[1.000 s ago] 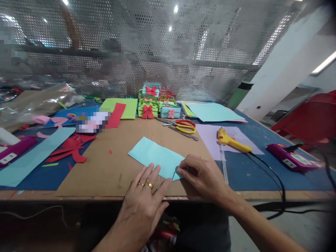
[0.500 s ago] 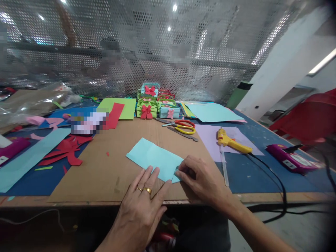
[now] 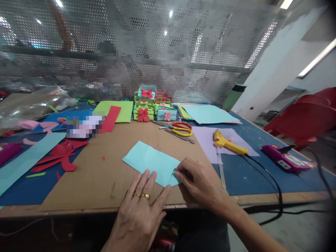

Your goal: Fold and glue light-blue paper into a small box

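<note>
A light-blue sheet of paper (image 3: 151,161) lies at a slant on a brown cardboard sheet (image 3: 91,185), with a small cut or fold at its right end. My left hand (image 3: 143,206), two gold rings on its fingers, rests with fingers spread on the paper's near edge. At the right end, my right hand (image 3: 198,178) pinches the paper's corner between thumb and fingers; the fingertips partly cover that corner. Beyond the paper lie red- and yellow-handled scissors (image 3: 182,129) and a grey blade (image 3: 181,136).
A yellow glue gun (image 3: 228,142) sits on lilac paper (image 3: 204,140), its cord trailing right past a purple power strip (image 3: 285,159). Small paper baskets with bows (image 3: 143,113) stand at the back beside stacked coloured sheets (image 3: 210,113). Red paper scraps (image 3: 61,154) lie left.
The camera view has shifted slightly, so the table things appear a little lower and farther left. Both hands keep nearly the same places on the light-blue paper.
</note>
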A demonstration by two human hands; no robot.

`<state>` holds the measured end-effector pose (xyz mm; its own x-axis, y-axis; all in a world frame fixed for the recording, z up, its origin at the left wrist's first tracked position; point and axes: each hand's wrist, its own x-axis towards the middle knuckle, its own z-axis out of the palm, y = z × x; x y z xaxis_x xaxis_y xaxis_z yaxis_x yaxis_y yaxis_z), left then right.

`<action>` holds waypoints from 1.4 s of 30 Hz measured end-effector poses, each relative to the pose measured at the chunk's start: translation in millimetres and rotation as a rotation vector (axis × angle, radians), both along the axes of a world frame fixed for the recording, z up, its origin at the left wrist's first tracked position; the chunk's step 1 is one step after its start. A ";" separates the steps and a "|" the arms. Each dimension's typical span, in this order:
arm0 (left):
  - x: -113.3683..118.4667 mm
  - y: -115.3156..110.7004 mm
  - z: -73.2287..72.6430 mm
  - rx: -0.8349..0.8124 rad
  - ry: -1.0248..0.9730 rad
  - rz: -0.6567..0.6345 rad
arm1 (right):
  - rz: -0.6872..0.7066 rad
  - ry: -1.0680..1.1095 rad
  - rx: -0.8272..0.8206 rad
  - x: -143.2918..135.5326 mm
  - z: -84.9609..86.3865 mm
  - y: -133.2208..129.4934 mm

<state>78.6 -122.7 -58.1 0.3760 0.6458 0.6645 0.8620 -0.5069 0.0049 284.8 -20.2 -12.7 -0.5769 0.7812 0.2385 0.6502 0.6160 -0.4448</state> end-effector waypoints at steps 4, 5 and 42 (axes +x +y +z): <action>1.3 -0.3 -2.0 -0.005 -0.007 0.003 | -0.025 -0.004 -0.008 -1.5 0.3 0.3; 1.5 -0.3 -2.4 -0.006 -0.011 0.005 | -0.035 -0.005 -0.010 -2.0 0.4 0.1; 35.3 11.5 10.3 -0.092 -0.009 0.068 | -0.076 -0.027 0.048 -7.8 3.6 -6.7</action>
<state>113.9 -111.3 -47.8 0.3235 0.7284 0.6040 0.8943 -0.4439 0.0562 277.0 -26.9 -9.1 -0.5230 0.8110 0.2620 0.7075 0.5846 -0.3972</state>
